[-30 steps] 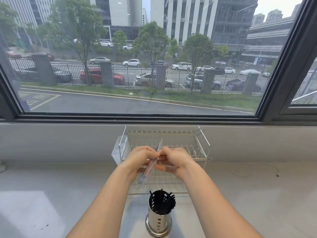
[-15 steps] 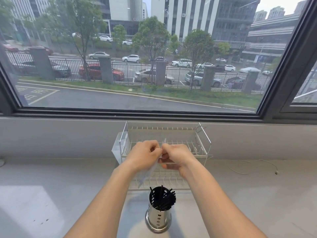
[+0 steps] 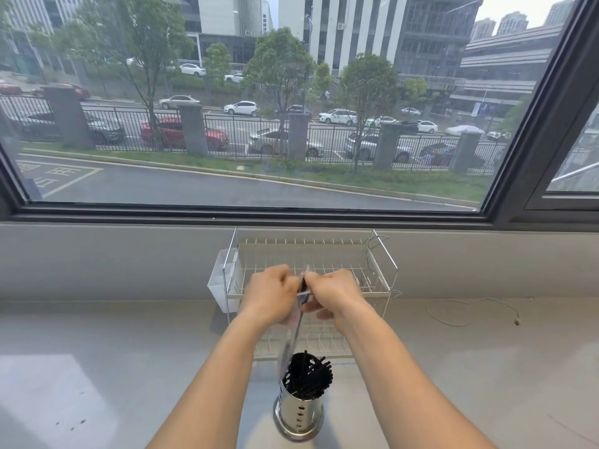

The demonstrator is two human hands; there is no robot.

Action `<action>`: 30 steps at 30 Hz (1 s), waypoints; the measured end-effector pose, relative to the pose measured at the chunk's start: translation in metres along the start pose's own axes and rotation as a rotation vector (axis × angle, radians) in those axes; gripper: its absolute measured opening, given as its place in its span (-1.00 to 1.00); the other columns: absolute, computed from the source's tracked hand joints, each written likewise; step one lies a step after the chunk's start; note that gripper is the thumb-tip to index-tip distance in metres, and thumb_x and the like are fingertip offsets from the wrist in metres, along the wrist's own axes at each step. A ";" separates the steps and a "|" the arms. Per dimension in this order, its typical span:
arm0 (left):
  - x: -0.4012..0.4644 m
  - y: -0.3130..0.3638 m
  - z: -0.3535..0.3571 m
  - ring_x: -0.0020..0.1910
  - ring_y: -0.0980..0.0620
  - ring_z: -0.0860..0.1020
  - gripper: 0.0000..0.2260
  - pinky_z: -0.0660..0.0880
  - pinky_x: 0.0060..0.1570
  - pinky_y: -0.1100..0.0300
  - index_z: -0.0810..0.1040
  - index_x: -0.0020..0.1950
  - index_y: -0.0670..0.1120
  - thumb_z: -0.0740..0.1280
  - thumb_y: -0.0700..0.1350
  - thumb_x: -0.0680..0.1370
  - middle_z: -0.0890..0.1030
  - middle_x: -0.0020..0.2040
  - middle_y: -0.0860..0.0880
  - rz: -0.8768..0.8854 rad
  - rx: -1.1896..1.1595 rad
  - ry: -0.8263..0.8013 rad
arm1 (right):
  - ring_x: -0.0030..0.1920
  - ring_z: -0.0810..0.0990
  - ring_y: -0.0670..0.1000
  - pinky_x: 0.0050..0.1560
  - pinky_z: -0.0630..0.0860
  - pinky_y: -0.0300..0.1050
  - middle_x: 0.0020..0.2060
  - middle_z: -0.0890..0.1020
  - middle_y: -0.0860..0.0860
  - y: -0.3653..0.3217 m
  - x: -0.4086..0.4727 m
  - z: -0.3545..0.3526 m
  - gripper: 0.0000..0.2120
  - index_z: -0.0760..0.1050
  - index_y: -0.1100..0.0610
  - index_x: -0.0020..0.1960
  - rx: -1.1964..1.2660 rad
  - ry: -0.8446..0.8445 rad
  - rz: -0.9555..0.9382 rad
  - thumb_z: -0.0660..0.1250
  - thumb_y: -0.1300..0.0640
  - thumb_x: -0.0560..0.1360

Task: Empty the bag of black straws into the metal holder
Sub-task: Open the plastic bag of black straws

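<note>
Beyond a wide window [image 3: 259, 108] lie a street, parked cars, a railing and tall buildings, and below the sill a pale grey counter [image 3: 97, 367] runs the full width of the view. Against the wall at the back of the counter stands a wire dish rack [image 3: 376, 264] with a white plastic caddy [image 3: 218, 283] hung on its left end; a thin white cable [image 3: 470, 311] trails on the counter to the right. Both forearms reach forward over the counter. The left hand [image 3: 269, 298] and right hand [image 3: 334, 294] meet in front of the rack, both closed on the top of a clear plastic bag [image 3: 290, 341], which hangs down between them with its lower end just at the rim of the metal holder [image 3: 299, 414]. That perforated holder stands upright on the counter just in front of the rack, packed with black straws [image 3: 308, 374].
</note>
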State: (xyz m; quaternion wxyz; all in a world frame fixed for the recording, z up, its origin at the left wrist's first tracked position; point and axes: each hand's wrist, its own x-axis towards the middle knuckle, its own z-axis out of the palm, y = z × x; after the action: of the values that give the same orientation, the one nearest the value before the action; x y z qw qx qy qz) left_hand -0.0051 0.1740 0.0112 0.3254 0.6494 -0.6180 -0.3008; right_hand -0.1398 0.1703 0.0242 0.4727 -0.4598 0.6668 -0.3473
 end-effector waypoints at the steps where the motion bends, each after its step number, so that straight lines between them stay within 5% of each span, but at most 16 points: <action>1: 0.003 -0.003 -0.006 -0.42 -0.11 0.63 -0.80 0.65 -0.19 -0.09 0.36 -0.32 -0.09 0.16 -0.16 0.52 0.58 -0.39 -0.10 -0.039 -0.021 0.063 | -0.19 0.78 0.09 -0.30 0.50 -0.13 -0.26 0.75 0.07 0.000 0.000 -0.004 -0.77 0.56 0.16 -0.23 -0.002 -0.004 -0.001 0.34 0.05 0.53; 5: 0.008 -0.007 -0.027 -0.43 -0.04 0.70 -0.80 0.62 -0.28 0.04 0.36 -0.27 -0.09 0.19 -0.15 0.56 0.58 -0.37 -0.05 -0.025 0.073 0.099 | -0.34 0.72 0.01 -0.28 0.55 -0.10 -0.31 0.60 0.03 -0.002 0.000 -0.019 -0.83 0.46 0.18 -0.17 0.024 -0.086 -0.009 0.25 0.12 0.55; 10: 0.012 -0.004 -0.034 -0.27 -0.07 0.52 -0.88 0.50 -0.28 0.03 0.40 -0.20 -0.05 0.20 -0.15 0.55 0.57 -0.27 0.00 0.123 0.367 0.073 | -0.23 0.68 0.08 -0.19 0.71 0.02 -0.17 0.59 0.08 -0.002 0.008 -0.014 -0.78 0.49 0.19 -0.13 -0.030 0.016 -0.061 0.18 0.06 0.55; 12: 0.013 -0.002 -0.031 -0.20 -0.18 0.62 -0.91 0.62 -0.18 -0.12 0.40 -0.19 -0.07 0.19 -0.14 0.52 0.62 -0.26 -0.07 0.136 0.230 0.037 | -0.17 0.66 0.10 -0.11 0.72 0.10 -0.14 0.61 0.08 -0.002 0.007 -0.010 -0.74 0.53 0.19 -0.03 0.056 -0.014 -0.066 0.20 0.01 0.56; 15: 0.017 0.002 -0.026 -0.30 -0.07 0.72 -0.85 0.69 -0.14 -0.15 0.42 -0.13 -0.15 0.24 -0.12 0.61 0.69 -0.29 -0.13 0.113 -0.048 0.010 | -0.04 0.72 0.15 -0.21 0.73 0.05 -0.02 0.65 0.08 -0.003 0.006 -0.004 -0.57 0.53 0.19 0.12 0.109 -0.062 -0.064 0.42 -0.16 0.49; 20: 0.021 0.008 -0.030 -0.21 -0.10 0.75 -0.88 0.70 -0.05 -0.12 0.42 0.00 -0.11 0.36 -0.21 0.60 0.65 -0.19 -0.10 0.046 -0.289 -0.039 | -0.32 0.73 -0.01 -0.26 0.71 0.00 -0.14 0.69 0.12 -0.008 0.009 -0.011 -0.67 0.55 0.32 0.16 0.314 -0.126 -0.129 0.51 0.17 0.50; 26: 0.021 0.008 -0.037 -0.25 -0.08 0.72 -0.65 0.71 -0.05 -0.06 0.43 0.08 -0.11 0.50 -0.35 0.43 0.60 -0.04 -0.17 -0.003 -0.377 -0.148 | -0.27 0.74 0.05 -0.24 0.69 -0.02 -0.15 0.74 0.15 -0.006 0.019 -0.022 -0.75 0.60 0.25 0.03 0.346 -0.149 -0.151 0.57 0.21 0.42; 30: 0.026 -0.001 -0.043 -0.27 -0.07 0.66 -0.71 0.71 -0.21 0.08 0.46 0.03 -0.16 0.44 -0.43 0.45 0.56 0.01 -0.15 -0.044 -0.291 -0.078 | -0.30 0.69 0.07 -0.31 0.69 -0.09 -0.21 0.70 0.16 -0.001 0.028 -0.038 -0.83 0.58 0.27 -0.02 0.389 -0.101 -0.105 0.52 0.36 0.43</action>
State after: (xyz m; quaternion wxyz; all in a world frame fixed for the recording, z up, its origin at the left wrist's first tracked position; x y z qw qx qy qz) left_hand 0.0314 0.1505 0.0366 0.3852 0.5966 -0.5657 -0.4190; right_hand -0.1792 0.1444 0.0285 0.5665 -0.4109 0.5376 -0.4702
